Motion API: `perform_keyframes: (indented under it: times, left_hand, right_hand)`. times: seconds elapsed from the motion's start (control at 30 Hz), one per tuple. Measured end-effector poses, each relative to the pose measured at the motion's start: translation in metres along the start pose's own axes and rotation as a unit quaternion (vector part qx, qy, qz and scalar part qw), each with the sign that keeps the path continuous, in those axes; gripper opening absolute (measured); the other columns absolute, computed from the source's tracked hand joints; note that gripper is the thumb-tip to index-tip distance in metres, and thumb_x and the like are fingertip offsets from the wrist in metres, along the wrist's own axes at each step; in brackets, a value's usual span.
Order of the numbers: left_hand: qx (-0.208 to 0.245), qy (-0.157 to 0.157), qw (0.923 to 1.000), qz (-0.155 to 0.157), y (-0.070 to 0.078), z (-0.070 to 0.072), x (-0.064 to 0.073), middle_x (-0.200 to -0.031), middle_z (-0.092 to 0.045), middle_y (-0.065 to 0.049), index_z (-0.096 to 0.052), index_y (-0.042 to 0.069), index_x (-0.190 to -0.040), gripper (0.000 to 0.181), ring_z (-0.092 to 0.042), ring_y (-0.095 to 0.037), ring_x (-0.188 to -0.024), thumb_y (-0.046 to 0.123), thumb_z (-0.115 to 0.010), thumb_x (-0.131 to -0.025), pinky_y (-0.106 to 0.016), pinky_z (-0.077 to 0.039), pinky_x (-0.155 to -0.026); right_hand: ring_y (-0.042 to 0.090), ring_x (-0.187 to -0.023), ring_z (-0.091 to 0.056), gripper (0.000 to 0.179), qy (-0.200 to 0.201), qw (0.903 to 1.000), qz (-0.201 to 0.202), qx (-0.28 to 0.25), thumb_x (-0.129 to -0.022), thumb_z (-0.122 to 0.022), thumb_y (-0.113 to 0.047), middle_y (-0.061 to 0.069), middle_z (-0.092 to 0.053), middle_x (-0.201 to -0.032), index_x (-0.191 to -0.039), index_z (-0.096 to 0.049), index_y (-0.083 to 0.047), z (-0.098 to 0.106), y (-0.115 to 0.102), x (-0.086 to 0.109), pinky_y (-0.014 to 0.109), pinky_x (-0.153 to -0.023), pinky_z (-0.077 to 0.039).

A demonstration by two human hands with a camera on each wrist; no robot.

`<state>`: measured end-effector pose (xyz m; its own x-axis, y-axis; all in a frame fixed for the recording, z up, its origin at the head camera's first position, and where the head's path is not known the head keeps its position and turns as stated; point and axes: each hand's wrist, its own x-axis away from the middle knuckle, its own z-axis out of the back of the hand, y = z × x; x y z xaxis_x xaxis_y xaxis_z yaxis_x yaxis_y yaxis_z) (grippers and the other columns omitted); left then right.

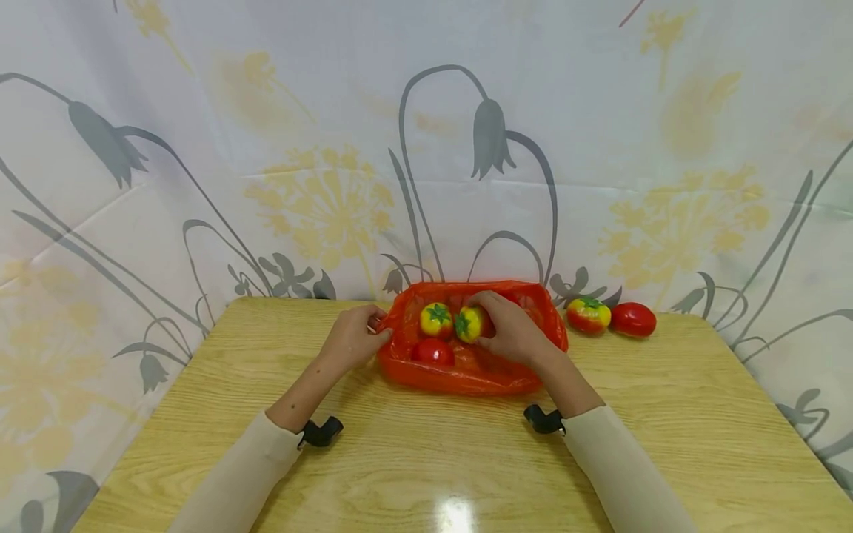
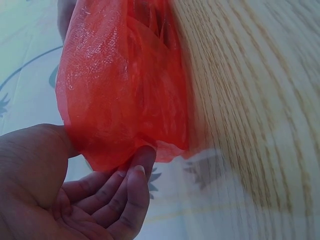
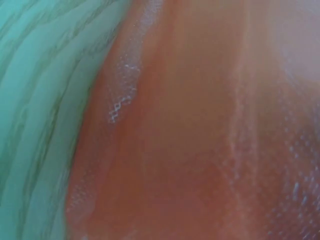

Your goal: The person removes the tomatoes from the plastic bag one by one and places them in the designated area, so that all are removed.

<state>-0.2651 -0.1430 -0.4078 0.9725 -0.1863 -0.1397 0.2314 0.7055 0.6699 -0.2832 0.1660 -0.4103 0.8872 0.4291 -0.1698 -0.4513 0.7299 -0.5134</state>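
Observation:
A red plastic bag (image 1: pixel 460 380) lies wide open on the table, its rim spread and turned up. My left hand (image 1: pixel 353 338) pinches the bag's left edge; in the left wrist view its thumb and fingers (image 2: pixel 131 200) are on either side of the thin red film (image 2: pixel 105 95). Inside the bag, my right hand (image 1: pixel 512 331) grips a yellow-and-red tomato (image 1: pixel 469 326) with a green leafy top, which faces left. Beside it sit a similar yellow tomato (image 1: pixel 436 320) and a plain red tomato (image 1: pixel 433 352). Blurred red plastic (image 3: pixel 185 125) fills most of the right wrist view, hiding that hand.
Right of the bag, near the table's back edge, a yellow-and-red tomato (image 1: pixel 589 316) and a glossy red tomato (image 1: pixel 633 320) lie side by side. The wooden table (image 1: pixel 413 459) backs onto a flower-printed cloth (image 1: pixel 333 111). Both wrists wear small black camera mounts (image 1: pixel 323 431).

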Motion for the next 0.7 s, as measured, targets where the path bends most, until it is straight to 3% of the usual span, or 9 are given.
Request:
perform_keyframes:
  times: [0.7]
  left_hand:
    - [-0.007, -0.001, 1.0, 0.002, -0.001, -0.001, 0.0, -0.102, -0.074, -0.009, -0.074, 0.002, -0.115, 0.024, -0.07, -0.024, -0.091, 0.016, -0.074, -0.097, -0.036, -0.063, -0.078]
  right_hand:
    - [0.031, -0.128, -0.06, 0.06, 0.02, 0.9996, 0.018, 0.005, -0.085, -0.089, -0.01, 0.005, -0.063, -0.136, -0.136, -0.058, -0.015, 0.011, -0.008, 0.008, 0.053, -0.109, -0.052]
